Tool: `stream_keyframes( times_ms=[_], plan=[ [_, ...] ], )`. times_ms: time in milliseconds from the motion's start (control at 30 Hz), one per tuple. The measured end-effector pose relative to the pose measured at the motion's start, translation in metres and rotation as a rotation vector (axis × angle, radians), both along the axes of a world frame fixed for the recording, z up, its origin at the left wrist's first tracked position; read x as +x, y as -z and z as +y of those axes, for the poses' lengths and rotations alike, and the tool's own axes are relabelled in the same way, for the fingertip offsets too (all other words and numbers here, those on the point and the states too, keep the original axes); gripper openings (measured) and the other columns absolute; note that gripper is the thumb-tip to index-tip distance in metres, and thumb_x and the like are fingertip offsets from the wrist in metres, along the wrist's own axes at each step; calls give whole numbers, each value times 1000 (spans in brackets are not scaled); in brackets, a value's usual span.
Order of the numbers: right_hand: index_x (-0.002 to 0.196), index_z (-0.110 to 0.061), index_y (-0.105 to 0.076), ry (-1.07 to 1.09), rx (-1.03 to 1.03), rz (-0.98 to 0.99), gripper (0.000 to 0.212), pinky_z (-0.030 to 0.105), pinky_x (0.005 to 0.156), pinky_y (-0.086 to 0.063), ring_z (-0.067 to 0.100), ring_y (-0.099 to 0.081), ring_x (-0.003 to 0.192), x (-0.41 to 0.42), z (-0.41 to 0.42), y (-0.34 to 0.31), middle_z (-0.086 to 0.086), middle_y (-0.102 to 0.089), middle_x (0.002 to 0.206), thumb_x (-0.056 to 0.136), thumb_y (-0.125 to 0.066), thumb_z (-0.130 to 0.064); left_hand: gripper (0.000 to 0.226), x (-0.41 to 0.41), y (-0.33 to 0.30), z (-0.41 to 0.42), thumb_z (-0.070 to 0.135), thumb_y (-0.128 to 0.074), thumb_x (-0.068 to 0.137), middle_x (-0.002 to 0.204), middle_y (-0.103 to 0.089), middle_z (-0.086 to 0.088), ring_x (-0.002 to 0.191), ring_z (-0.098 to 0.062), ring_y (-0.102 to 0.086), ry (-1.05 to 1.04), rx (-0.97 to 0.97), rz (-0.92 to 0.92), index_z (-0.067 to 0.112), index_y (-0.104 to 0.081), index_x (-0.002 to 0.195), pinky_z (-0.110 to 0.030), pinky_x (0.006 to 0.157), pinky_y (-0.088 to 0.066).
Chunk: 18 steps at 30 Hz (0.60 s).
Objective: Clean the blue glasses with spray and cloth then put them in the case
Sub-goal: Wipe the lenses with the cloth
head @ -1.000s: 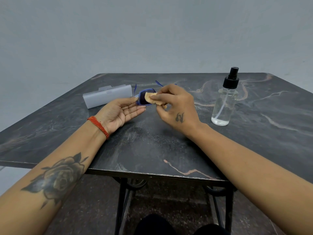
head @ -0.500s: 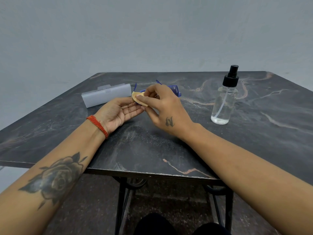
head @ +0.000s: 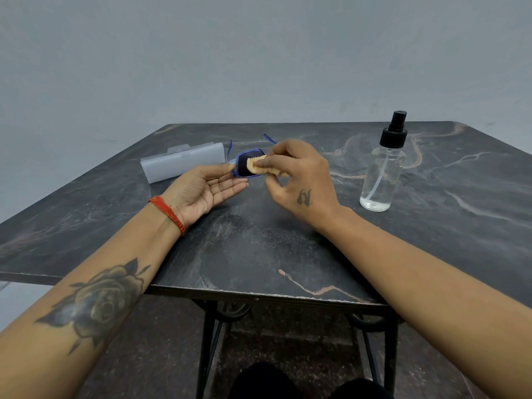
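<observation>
The blue glasses (head: 244,165) with dark lenses are held just above the table, their arms pointing away from me. My left hand (head: 205,187) lies palm up, its fingertips holding the frame's left edge. My right hand (head: 299,175) pinches a small tan cloth (head: 257,166) and presses it on the left lens; this hand hides the right lens. The translucent white case (head: 181,161) lies shut on the table behind my left hand. To the right of my right hand stands the clear spray bottle (head: 384,168) with a black nozzle.
The dark marble table (head: 259,240) has its front edge near my forearms, with black metal legs below. A plain grey wall stands behind the table.
My right hand has slid the cloth to the right across the left lens, uncovering the lens's left part. The left hand has kept its place.
</observation>
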State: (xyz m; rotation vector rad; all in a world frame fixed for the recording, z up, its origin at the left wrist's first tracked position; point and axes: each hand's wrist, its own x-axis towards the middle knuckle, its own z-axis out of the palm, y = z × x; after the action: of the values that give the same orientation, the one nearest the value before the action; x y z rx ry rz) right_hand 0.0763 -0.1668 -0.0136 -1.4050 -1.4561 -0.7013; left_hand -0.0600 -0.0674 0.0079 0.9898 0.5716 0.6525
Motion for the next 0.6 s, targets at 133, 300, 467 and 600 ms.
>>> stream_keyframes(
  times_ms=[133, 300, 467, 600],
  plan=[
    [97, -8, -73, 12, 14, 21, 22, 20, 68, -44, 22, -59, 78, -2, 1, -2, 10, -64, 87, 78, -64, -2, 10, 0, 0, -1, 0, -50, 88, 70, -71, -14, 65, -19, -71, 6, 15, 9, -4, -58, 91, -25, 59, -58],
    [105, -9, -71, -5, -1, -59, 25, 23, 68, -45, 25, -59, 80, -7, 6, -1, 13, -63, 91, 82, -63, -3, 11, 1, 1, -1, 2, -50, 88, 71, -72, -13, 66, -18, -71, 12, 21, 17, -3, -59, 89, -26, 62, -58],
    [105, -9, -70, -112, -55, -169, 28, 27, 65, -46, 27, -58, 76, -12, 6, 0, 15, -63, 89, 85, -51, -8, 29, 2, 2, -1, -1, -47, 88, 75, -72, -12, 71, -17, -71, 43, 31, 20, 0, -72, 73, -25, 63, -58],
    [94, -9, -73, -133, -48, -205, 26, 32, 62, -49, 29, -58, 72, -10, 7, 1, 13, -64, 83, 76, -59, 3, 32, 1, 2, 0, -3, -47, 87, 75, -73, -11, 71, -15, -71, 46, 40, 19, -1, -73, 67, -24, 63, -58]
  ],
)
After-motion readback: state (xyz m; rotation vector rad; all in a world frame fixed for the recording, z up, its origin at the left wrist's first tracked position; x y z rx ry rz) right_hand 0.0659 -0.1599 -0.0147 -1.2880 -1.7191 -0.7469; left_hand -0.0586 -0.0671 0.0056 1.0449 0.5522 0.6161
